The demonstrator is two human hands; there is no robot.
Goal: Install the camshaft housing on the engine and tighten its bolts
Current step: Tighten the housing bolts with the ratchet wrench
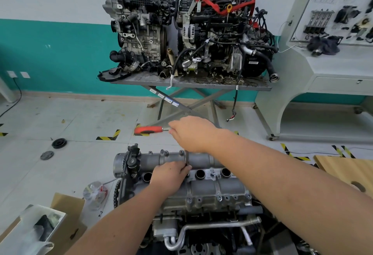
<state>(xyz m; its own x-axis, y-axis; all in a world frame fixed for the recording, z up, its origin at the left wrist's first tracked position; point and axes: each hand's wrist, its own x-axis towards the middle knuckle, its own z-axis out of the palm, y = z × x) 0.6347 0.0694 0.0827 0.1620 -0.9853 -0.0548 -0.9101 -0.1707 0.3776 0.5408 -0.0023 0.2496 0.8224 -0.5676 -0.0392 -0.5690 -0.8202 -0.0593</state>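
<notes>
The grey camshaft housing sits on top of the engine in front of me, with several bolts along its edges. My right hand grips the head end of a ratchet wrench whose red handle sticks out to the left. A dark extension runs from the ratchet down to the housing's middle. My left hand pinches the bottom of that extension where it meets the housing. The bolt under it is hidden by my fingers.
Two other engines stand on a scissor table against the wall. A training board and cabinet are at the right. Cardboard boxes and a plastic bag lie at the lower left, and round black parts lie on the floor.
</notes>
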